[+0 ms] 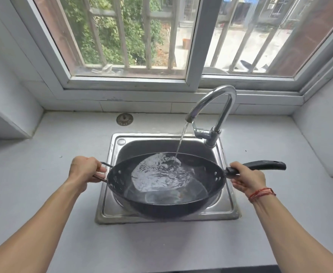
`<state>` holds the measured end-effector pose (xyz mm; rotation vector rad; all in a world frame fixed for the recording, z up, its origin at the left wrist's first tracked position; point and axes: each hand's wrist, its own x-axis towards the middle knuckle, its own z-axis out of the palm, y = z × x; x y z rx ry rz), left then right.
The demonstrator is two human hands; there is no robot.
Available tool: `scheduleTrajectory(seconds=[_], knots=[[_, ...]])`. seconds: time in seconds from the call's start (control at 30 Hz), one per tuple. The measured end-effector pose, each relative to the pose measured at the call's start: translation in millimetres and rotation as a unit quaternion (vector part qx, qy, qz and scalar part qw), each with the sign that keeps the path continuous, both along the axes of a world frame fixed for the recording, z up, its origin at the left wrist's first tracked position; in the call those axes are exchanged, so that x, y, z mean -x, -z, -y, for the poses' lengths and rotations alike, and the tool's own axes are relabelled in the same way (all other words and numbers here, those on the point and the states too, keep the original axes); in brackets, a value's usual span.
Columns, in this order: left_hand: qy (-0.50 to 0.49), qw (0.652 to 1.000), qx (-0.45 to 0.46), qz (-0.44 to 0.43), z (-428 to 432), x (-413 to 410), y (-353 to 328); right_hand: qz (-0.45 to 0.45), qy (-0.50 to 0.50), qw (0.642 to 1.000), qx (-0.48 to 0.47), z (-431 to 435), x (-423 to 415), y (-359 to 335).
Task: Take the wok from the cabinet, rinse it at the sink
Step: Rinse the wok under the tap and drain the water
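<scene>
We are in the rinsing step: the wok (161, 210) is out of the cabinet and held just over the steel sink (226, 205), under the stream of water (181, 140) from the gooseneck faucet (219, 107), with rippled water pooled in its bowl; our left hand (86, 171) is curled round the small loop handle (105, 164) and our right hand (247, 178) is wrapped round the base of the long black handle (264, 165). Next, we judge, comes rolling the water round the walls and tipping it into the sink; that calls for a firm two-handed hold, since the added weight may slosh over the rim
</scene>
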<state>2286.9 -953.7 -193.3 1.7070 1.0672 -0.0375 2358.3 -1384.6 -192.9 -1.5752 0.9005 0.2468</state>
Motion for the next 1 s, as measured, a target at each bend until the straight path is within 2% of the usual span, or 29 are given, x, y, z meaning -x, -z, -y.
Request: scheduleTrajectory(seconds=[0.17, 0.27, 0.43, 0.57, 0.73, 1.0], knots=[[-0.004, 0.999, 0.021, -0.028, -3.8, 11.6, 9.6, 0.058, 0.01, 0.996, -0.062, -0.5, 2.8, 0.7], [0.001, 0.998, 0.033, -0.044, -8.3, 16.6, 18.4, 0.095, 0.008, 0.986, -0.135, -1.2, 4.5, 1.0], [0.003, 0.998, 0.045, -0.049, -10.0, 18.5, 24.5, 0.114, -0.001, 0.967, -0.227, 4.6, 5.4, -12.0], [-0.006, 0.998, 0.049, -0.046, -11.6, 16.8, 26.8, 0.148, -0.039, 0.966, -0.21, 9.4, 3.6, -12.3], [0.01, 0.994, 0.097, -0.044, -13.1, 20.7, 26.6, 0.202, -0.059, 0.949, -0.236, 10.5, 2.9, -17.5], [-0.005, 0.993, 0.109, -0.053, -22.3, 26.0, 33.4, 0.228, -0.064, 0.954, -0.185, -2.4, -0.1, -32.3]])
